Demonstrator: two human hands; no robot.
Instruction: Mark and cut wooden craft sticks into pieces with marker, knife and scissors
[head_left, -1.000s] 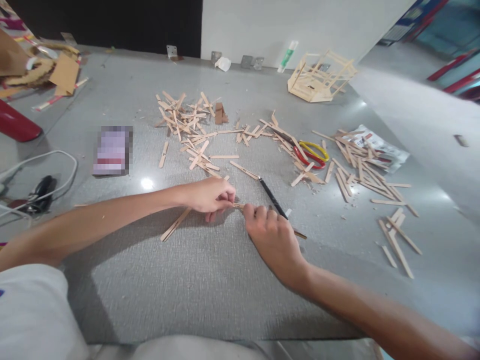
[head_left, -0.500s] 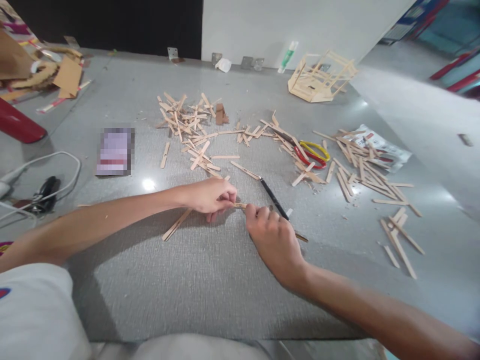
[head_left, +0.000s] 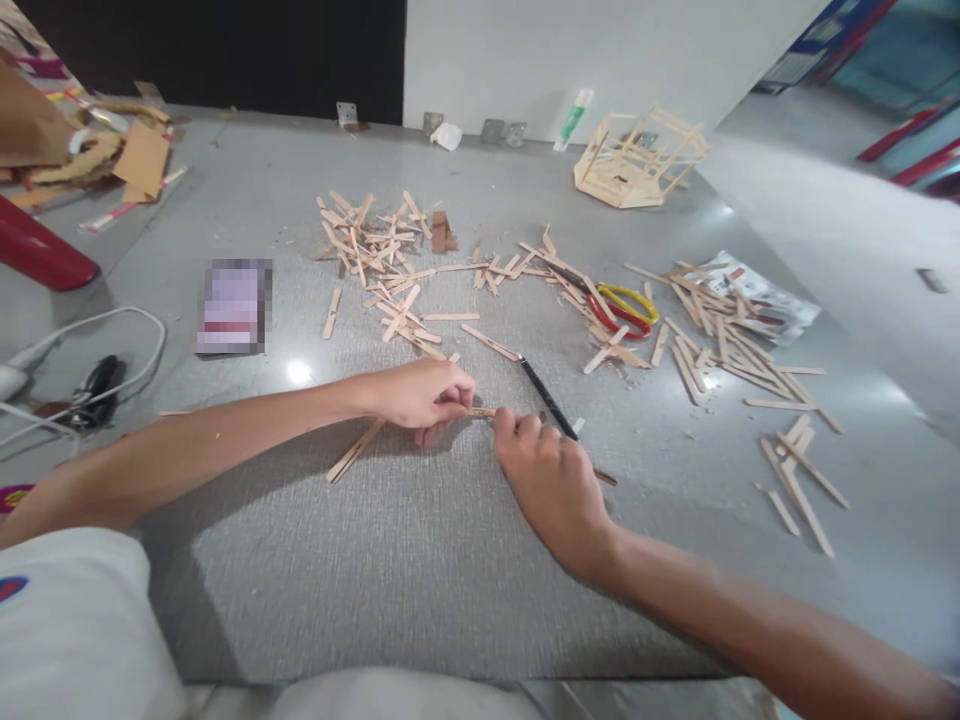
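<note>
Head view, from the left: a red cylinder (head_left: pixel 45 245) lies beyond a white cable (head_left: pixel 154 320) and a black object (head_left: pixel 97 390), with cardboard (head_left: pixel 142 160) farther back. Next comes a purple item (head_left: pixel 234 305), its face pixelated. A slanted strip (head_left: pixel 349 460) shows below the left wrist, and a heap of sticks (head_left: pixel 354 248) lies beyond. The left hand (head_left: pixel 431 397) pinches the left end of a thin stick (head_left: pixel 481 412), level between the 2 hands above the near table (head_left: pixel 375 590). The right hand (head_left: pixel 551 470) is curled round its other end; what else it holds, I cannot tell. Just beyond that hand slants a black tool (head_left: pixel 551 400). Red-and-yellow scissors (head_left: pixel 606 315) lie among scraps, and a stick frame (head_left: pixel 619 190) stands behind. Farthest right, more sticks partly cover a packet (head_left: pixel 791 315).
</note>
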